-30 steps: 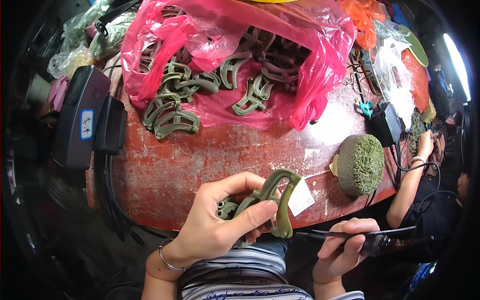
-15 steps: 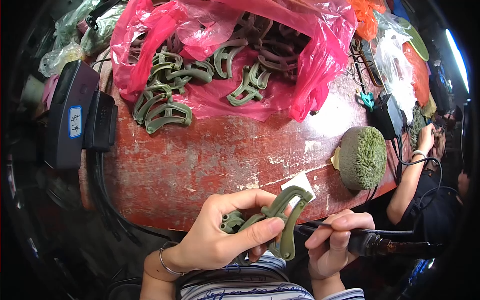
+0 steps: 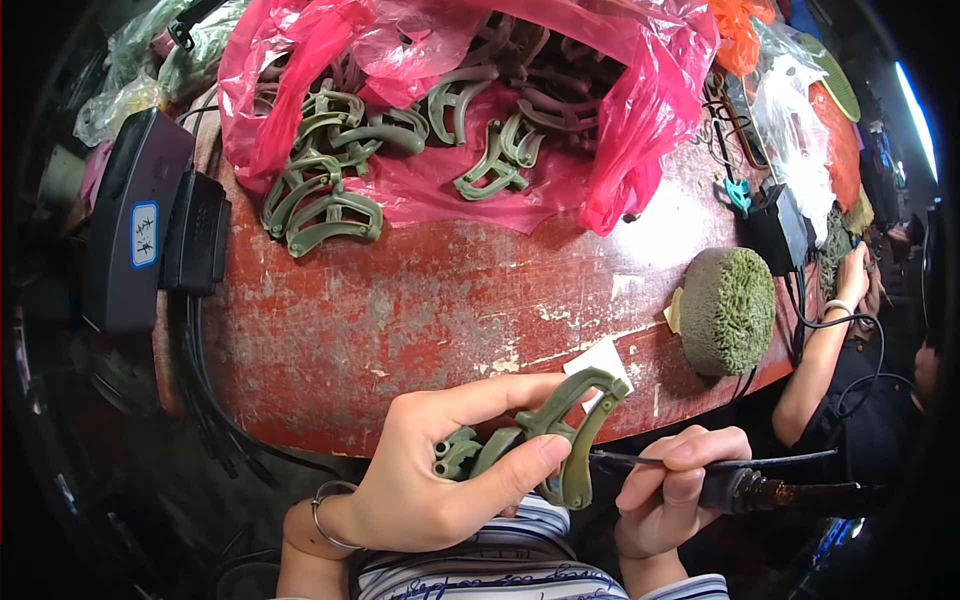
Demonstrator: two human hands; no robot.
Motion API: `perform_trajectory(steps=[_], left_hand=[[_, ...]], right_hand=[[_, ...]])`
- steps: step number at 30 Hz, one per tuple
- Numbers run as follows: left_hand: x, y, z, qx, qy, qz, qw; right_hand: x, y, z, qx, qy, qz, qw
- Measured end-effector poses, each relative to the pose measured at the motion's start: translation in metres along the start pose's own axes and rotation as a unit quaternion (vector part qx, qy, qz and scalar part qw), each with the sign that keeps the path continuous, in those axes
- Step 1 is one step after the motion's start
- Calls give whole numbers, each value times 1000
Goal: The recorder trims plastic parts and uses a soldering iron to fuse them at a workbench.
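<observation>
My left hand (image 3: 440, 470) is closed round an olive-green moulded part with a curved open frame (image 3: 575, 480). Its thumb presses on the part from the front. Small tube-like ends (image 3: 455, 452) of green pieces show between thumb and palm; whether they belong to the same part is unclear. My right hand (image 3: 675, 490) pinches a thin dark blade-like tool (image 3: 790, 459), whose tip lies close beside the frame; I cannot tell if they touch. A thick dark handle (image 3: 800, 497) also runs out from this hand to the right.
A pink plastic bag (image 3: 640, 110) holding several similar green parts (image 3: 340, 225) lies across the worn red table (image 3: 400, 330). A round green sponge-like block (image 3: 725, 312) and white paper (image 3: 600, 355) are nearer. Black boxes (image 3: 140, 220) with cables stand left. Another person's arm (image 3: 825, 350) is at right.
Both hands keep their holds. The dark blade at my right hand now lies flatter and shows more of its length. The left hand and green part have shifted very slightly.
</observation>
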State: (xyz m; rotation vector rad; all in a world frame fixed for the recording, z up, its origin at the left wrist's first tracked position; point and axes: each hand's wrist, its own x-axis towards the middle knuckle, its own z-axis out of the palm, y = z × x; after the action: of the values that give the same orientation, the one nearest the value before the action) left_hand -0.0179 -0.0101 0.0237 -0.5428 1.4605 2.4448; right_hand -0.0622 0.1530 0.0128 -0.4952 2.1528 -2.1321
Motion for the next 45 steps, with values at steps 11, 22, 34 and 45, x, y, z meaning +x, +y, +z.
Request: perform_trajectory(steps=[11, 22, 34, 45], left_hand=[[-2, -2, 1, 64, 60, 34, 996], [3, -7, 5, 85, 95, 85, 988], [14, -21, -2, 39, 138, 100, 985], [17, -19, -14, -188, 17, 36, 981]], right_hand=[[-4, -4, 3, -38, 7, 26, 999], [2, 0, -10, -76, 113, 72, 988], [-12, 22, -37, -188, -88, 29, 978], [-8, 19, -32, 106, -76, 273, 953]])
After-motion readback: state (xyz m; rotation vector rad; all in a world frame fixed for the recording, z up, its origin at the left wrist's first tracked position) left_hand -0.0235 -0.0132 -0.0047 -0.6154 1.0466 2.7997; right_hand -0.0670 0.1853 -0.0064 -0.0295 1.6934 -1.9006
